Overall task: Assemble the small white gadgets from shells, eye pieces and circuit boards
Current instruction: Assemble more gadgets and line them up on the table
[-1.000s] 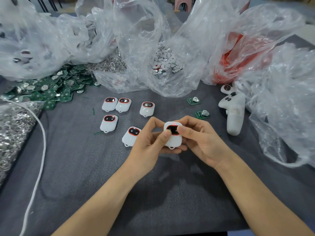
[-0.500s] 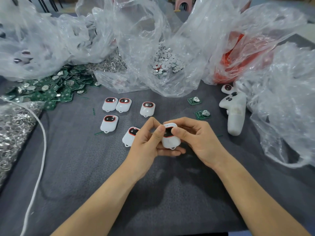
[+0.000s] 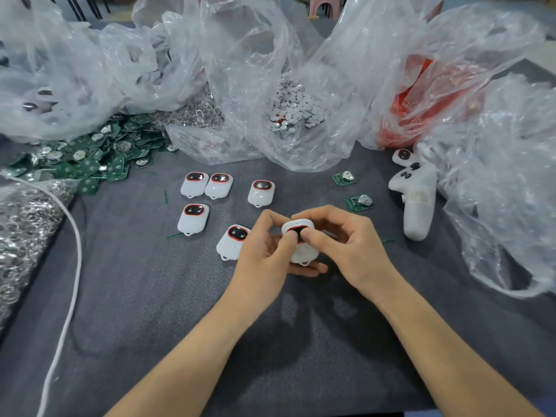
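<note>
One white gadget [image 3: 303, 251] is gripped by the left hand [image 3: 264, 255] and right hand [image 3: 353, 249] above the table [image 3: 144, 302]; its eye piece [image 3: 298, 228] is pressed by both thumbs [image 3: 289, 239]; five more gadgets [image 3: 193, 219] are laid nearby.

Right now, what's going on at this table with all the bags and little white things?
A person holds a small white gadget in both hands, left hand and right hand gripping it, both thumbs pressing on its dark eye piece. Five more gadgets lie on the grey table to the left. Two loose circuit boards lie to the right; a heap of green boards sits far left by plastic bags.
</note>
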`<state>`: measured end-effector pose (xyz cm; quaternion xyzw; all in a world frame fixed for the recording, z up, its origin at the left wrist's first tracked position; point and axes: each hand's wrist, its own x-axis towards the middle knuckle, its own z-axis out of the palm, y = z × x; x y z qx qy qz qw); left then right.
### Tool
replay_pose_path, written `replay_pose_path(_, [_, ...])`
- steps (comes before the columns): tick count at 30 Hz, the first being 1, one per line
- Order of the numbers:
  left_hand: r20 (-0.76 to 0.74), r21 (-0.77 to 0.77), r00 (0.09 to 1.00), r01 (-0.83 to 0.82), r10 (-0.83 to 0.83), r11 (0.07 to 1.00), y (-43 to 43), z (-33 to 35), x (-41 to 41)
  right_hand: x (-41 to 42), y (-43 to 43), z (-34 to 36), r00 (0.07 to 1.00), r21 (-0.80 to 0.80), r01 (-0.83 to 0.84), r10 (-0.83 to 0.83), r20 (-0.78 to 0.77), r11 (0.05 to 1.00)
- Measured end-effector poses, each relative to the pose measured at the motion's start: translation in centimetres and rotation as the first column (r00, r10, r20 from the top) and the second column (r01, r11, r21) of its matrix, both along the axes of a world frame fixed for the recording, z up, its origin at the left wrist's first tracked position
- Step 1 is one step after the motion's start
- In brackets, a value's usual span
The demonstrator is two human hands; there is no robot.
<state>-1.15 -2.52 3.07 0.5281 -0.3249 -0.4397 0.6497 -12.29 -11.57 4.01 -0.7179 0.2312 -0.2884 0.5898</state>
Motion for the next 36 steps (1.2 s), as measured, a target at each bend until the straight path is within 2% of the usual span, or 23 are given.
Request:
replay_pose_path(10, [-0.009,-0.007,1.000,0.003,-0.003,1.000,0.11,0.21,-0.05,-0.02,0.04,0.15,1.000,0.023,0.019,-0.019,0.002,1.000])
replay_pose_path(18, [0.069,0.000,0.997,0.025,-0.025,1.000,0.17,0.19,-0.20,0.11,-0.10,-0.14,0.998,0.001,0.059,-0.059,-0.024,0.998])
replay_pose_path(31, [0.109,0.013,0.994,0.032,-0.033,0.999,0.12,0.06,-0.09,-0.02,-0.34,-0.22,0.999,-0.005,0.018,-0.018,-0.029,1.000])
replay_pose_path(36, [0.108,-0.003,0.994,0.035,-0.035,0.999,0.09,-0.14,-0.08,-0.02,-0.39,-0.23,1.000,0.051,0.011,-0.010,-0.019,0.999])
